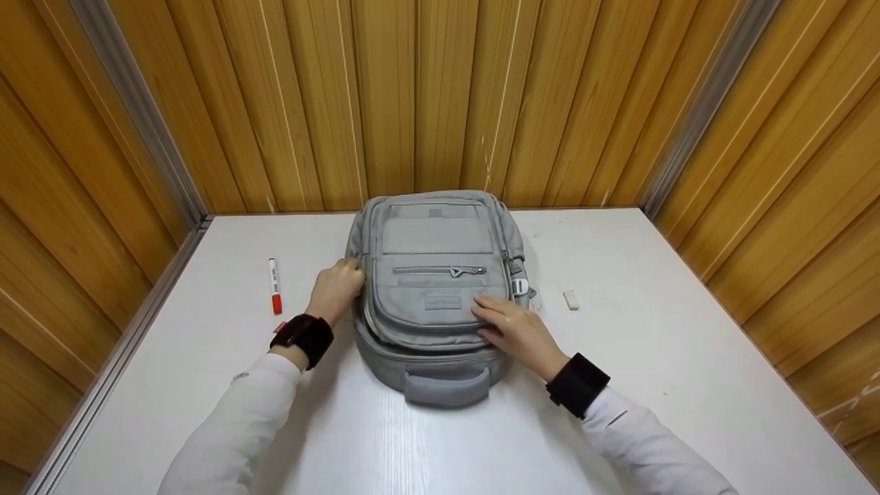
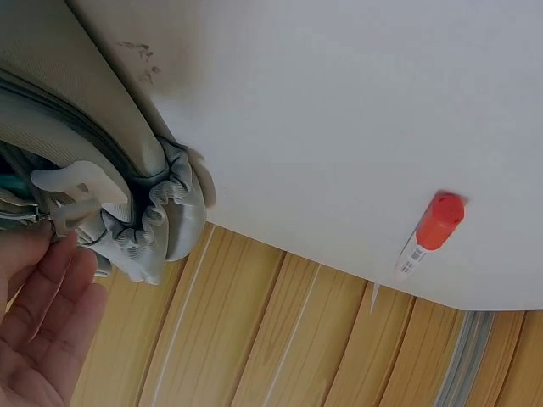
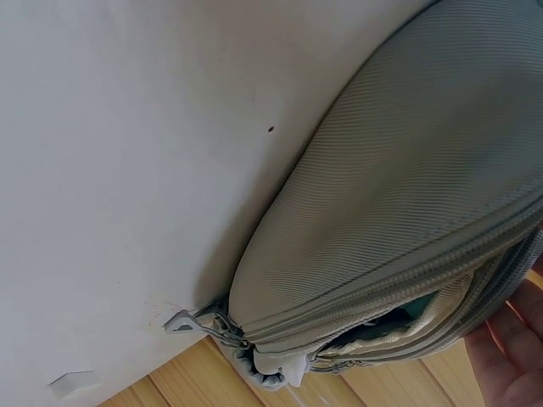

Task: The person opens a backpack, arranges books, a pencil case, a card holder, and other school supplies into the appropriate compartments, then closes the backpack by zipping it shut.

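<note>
A grey backpack (image 1: 440, 234) lies on its back, its carry handle (image 1: 447, 387) toward me. At its left side my left hand (image 1: 335, 290) pinches a pale zipper pull (image 2: 76, 210) between thumb and fingertips. My right hand (image 1: 524, 335) rests on the lower right of the front pocket, fingers fairly straight against the fabric near its edge. In the right wrist view the zipped opening (image 3: 386, 326) gapes beside these fingers (image 3: 509, 339), and something teal shows inside. Another zipper pull (image 3: 191, 320) hangs at the bag's right side.
A white marker (image 1: 275, 287) with a red cap lies left of the bag on the white table (image 1: 619, 385). To the right is a small white eraser (image 1: 571, 300). Wood-patterned panels (image 1: 440, 96) wall in the back and both sides.
</note>
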Demonstrator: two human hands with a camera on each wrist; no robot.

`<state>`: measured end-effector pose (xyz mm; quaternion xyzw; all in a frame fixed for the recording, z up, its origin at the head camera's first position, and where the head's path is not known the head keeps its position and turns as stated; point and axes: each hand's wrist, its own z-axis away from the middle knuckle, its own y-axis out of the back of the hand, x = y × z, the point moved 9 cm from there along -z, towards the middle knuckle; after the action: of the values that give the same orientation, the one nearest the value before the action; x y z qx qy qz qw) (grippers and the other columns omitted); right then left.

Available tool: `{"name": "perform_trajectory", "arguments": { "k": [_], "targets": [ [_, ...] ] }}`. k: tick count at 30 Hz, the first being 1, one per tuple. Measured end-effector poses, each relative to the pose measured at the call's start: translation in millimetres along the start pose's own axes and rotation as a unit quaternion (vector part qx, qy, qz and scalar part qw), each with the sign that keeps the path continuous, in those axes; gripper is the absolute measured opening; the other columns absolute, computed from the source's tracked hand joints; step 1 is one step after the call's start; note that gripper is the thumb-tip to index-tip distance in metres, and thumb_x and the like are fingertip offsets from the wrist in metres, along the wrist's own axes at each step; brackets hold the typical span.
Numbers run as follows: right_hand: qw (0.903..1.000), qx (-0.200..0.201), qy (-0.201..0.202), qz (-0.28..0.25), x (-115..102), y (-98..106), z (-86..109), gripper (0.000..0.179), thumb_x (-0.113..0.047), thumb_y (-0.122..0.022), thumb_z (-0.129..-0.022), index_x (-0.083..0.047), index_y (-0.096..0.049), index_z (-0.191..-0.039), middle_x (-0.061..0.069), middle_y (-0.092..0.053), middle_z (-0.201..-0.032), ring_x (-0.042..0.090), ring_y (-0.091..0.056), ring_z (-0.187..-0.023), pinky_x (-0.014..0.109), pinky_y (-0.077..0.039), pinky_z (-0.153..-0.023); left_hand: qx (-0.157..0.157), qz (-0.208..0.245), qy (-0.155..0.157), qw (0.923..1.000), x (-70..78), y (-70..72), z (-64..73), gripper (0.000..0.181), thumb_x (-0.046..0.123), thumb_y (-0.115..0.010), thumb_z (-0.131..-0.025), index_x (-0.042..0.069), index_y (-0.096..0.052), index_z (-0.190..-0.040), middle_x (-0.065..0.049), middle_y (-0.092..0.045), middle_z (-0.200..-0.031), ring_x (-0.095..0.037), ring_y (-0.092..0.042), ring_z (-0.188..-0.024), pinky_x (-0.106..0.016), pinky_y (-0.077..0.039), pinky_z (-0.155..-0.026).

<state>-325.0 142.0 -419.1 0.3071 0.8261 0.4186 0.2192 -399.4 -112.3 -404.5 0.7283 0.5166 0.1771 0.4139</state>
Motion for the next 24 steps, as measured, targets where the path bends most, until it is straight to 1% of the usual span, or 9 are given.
{"name": "perform_trajectory", "arguments": {
  "k": [3,6,12,14,20,24],
  "targets": [
    [1.0,0.006,0.006,0.002,-1.0,-0.6,0.3,0.046,-0.006,-0.084,-0.079,-0.002,-0.072,-0.124,0.017,-0.069,-0.134,0.034,-0.068,-0.122,0.045,-0.056,-0.102,0.013,-0.019,-0.021,0.9995,5.9,4.8,5.2,0.01,-0.007,-0.067,-0.082,-0.002,-0.073,-0.075,-0.014,-0.068,-0.077,-0.03,-0.066,-0.073,-0.041,-0.059,-0.053],
    [0.9998,0.012,0.013,0.006,-1.8,-1.0,1.1,0.046,-0.006,-0.085,-0.079,-0.002,-0.073,-0.123,0.017,-0.071,-0.132,0.034,-0.069,-0.12,0.045,-0.058,-0.1,0.023,-0.028,-0.034,0.9987,10.6,9.3,11.0,0.01,-0.008,-0.068,-0.079,-0.002,-0.073,-0.074,-0.014,-0.068,-0.076,-0.029,-0.066,-0.072,-0.04,-0.058,-0.051],
    [0.9998,0.012,0.014,0.011,-1.9,-0.9,1.6,0.046,-0.006,-0.085,-0.078,-0.001,-0.073,-0.122,0.018,-0.071,-0.131,0.035,-0.069,-0.119,0.045,-0.057,-0.1,0.034,-0.025,-0.039,0.9983,18.7,18.3,22.9,0.011,-0.007,-0.068,-0.078,0.0,-0.072,-0.07,-0.012,-0.068,-0.077,-0.027,-0.064,-0.072,-0.039,-0.057,-0.049],
    [0.9998,0.009,0.011,0.011,-1.4,-1.0,1.4,0.046,-0.006,-0.085,-0.078,-0.001,-0.072,-0.122,0.018,-0.071,-0.131,0.035,-0.069,-0.12,0.046,-0.057,-0.101,0.03,-0.026,-0.039,0.9985,22.3,21.6,26.0,0.01,-0.007,-0.069,-0.077,0.0,-0.073,-0.07,-0.012,-0.069,-0.077,-0.027,-0.064,-0.071,-0.039,-0.057,-0.049],
    [0.9999,0.006,0.002,0.008,-0.4,1.0,0.7,0.045,-0.008,-0.084,-0.079,-0.002,-0.072,-0.123,0.017,-0.07,-0.132,0.035,-0.069,-0.121,0.046,-0.056,-0.103,-0.006,-0.022,-0.033,0.9992,33.0,28.4,35.2,0.009,-0.008,-0.074,-0.075,0.001,-0.074,-0.076,-0.012,-0.071,-0.079,-0.025,-0.065,-0.073,-0.037,-0.058,-0.051],
    [0.9999,0.004,-0.002,0.01,0.3,0.6,0.8,0.046,-0.008,-0.084,-0.08,-0.003,-0.072,-0.124,0.016,-0.07,-0.133,0.034,-0.069,-0.121,0.045,-0.056,-0.104,-0.022,-0.017,-0.024,0.9993,38.8,33.9,41.6,0.009,-0.008,-0.076,-0.075,0.001,-0.073,-0.077,-0.011,-0.071,-0.077,-0.024,-0.065,-0.071,-0.036,-0.059,-0.052]
  ]
}}
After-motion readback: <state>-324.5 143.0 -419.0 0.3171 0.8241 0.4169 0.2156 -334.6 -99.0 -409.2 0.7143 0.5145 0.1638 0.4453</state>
